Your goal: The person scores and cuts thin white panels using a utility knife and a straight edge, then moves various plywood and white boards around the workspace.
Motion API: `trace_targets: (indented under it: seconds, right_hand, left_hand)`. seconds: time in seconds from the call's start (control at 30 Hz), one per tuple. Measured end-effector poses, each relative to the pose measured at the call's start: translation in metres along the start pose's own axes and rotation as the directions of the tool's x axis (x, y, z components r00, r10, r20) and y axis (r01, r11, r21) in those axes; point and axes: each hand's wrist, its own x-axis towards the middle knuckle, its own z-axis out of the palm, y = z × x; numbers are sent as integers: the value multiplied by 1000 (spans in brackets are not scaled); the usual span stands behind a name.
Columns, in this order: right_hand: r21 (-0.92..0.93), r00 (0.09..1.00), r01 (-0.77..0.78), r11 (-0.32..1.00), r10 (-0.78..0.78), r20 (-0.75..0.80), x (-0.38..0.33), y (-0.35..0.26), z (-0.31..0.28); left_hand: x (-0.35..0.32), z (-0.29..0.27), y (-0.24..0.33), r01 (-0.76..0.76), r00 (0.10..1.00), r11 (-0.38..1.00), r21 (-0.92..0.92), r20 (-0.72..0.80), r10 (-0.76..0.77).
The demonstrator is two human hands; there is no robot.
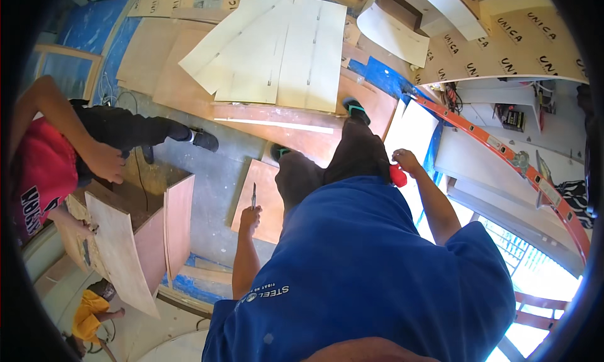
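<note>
Floor: grey concrete (217, 173) strewn with plywood sheets (189, 72) and pale boards (283, 54).
Left hand (250, 218): closed around a thin knife (253, 195), blade pointing up over a small plywood panel (267, 198).
Right hand (406, 162): gripping a red object (397, 175) beside the thigh.
Nearby: another person's hand (107, 162) rests on a wooden box (154, 217); an orange ladder (503, 149) leans at right.

Two hands of the wearer show: the left hand (250, 218) with one pencil (254, 195), the right hand (406, 162) with one red tool (397, 175). Two feet (356, 109) stand on the floor. One other person (44, 167) sits by one plywood box (151, 220). Three pale sheets (277, 54) lie fanned, and one orange ladder (503, 151) leans at the right.
</note>
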Motion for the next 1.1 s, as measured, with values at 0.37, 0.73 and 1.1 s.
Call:
trace_targets:
  seconds: [0.37, 0.73, 1.1]
  right_hand:
    - [118, 990, 136, 984, -139, 13, 26, 21, -10]
    - [-291, 924, 364, 885, -382, -6, 8, 63, -33]
    - [60, 953, 264, 963, -251, -170, 49, 28, -37]
  left_hand:
    - [34, -6, -3, 86, 996, 996, -1, -35, -86]
    - [53, 23, 106, -105, 993, 994, 31, 55, 103]
    - [84, 39, 82, -168, 971, 985, -41, 164, 172]
